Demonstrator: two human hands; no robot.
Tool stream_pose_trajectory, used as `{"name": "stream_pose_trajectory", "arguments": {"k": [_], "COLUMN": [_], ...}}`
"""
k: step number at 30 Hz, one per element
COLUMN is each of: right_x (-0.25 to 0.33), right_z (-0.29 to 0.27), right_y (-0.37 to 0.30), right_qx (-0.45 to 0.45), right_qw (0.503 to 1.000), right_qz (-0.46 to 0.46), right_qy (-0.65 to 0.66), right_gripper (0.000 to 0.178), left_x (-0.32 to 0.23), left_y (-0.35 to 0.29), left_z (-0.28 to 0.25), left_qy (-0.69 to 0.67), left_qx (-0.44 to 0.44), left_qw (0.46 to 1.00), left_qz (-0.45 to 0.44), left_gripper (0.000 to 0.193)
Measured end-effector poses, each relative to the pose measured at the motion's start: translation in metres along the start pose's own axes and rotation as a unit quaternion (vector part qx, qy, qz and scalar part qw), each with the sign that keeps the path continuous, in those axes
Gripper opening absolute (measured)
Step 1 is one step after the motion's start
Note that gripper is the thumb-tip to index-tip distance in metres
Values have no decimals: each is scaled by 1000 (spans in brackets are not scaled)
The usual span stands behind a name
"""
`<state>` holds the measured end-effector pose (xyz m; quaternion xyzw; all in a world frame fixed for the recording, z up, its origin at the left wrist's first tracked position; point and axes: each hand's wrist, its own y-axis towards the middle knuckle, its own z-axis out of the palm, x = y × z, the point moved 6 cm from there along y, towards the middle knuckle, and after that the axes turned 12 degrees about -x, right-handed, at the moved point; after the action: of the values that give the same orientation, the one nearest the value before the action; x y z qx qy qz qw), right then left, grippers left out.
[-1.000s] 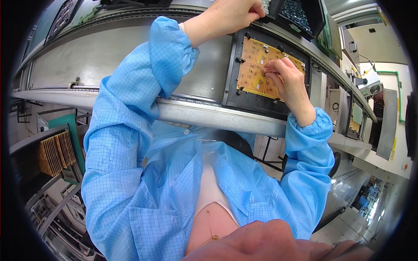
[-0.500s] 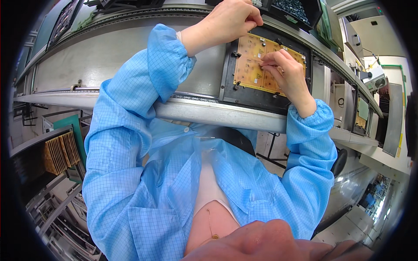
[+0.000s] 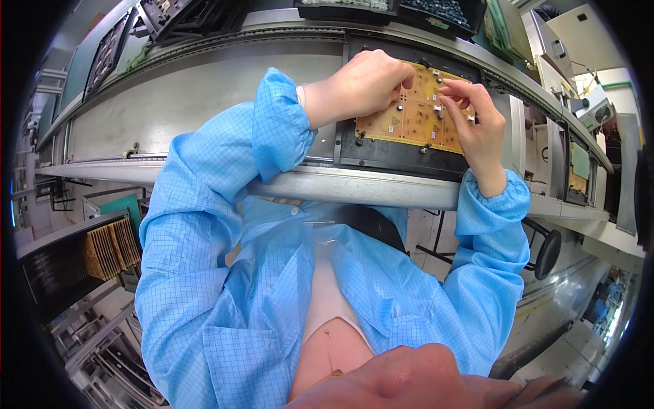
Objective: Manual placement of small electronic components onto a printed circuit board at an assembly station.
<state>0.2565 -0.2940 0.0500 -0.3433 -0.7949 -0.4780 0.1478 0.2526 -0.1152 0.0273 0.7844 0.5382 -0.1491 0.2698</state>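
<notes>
- One yellow board (image 3: 417,121) sits on a black tray (image 3: 381,153), upper middle
- Left hand (image 3: 371,83) curled; can't tell what it holds
- Right hand (image 3: 482,126) grip slightly open, seems bare
- Looks like fiddly board work; next needs gentle touch

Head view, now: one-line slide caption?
Left hand and right hand over a yellow circuit board set in a black frame, blue sleeves gathered at the wrists.

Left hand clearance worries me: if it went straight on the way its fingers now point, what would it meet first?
Most likely the yellow circuit board, which lies beneath the fingertips of the left hand; this single view leaves the gap unclear.
</notes>
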Motion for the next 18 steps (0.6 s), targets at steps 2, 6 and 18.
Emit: {"name": "stream_pose_trajectory", "arguments": {"k": [2, 6, 18], "right_x": [-1, -6, -16], "right_z": [-1, -5, -3], "right_y": [-6, -12, -16], "right_qx": [-11, -44, -84], "right_qw": [1000, 999, 995], "right_qz": [6, 26, 53], "right_qy": [-10, -11, 11], "right_gripper": [24, 24, 19], "left_x": [5, 2, 3], "left_y": [-2, 0, 5], "left_z": [5, 7, 3], "left_qy": [27, 99, 127], "left_qx": [2, 4, 65], "left_qw": [1000, 994, 989], "left_qz": [13, 44, 34], "left_gripper": [23, 20, 14]}}
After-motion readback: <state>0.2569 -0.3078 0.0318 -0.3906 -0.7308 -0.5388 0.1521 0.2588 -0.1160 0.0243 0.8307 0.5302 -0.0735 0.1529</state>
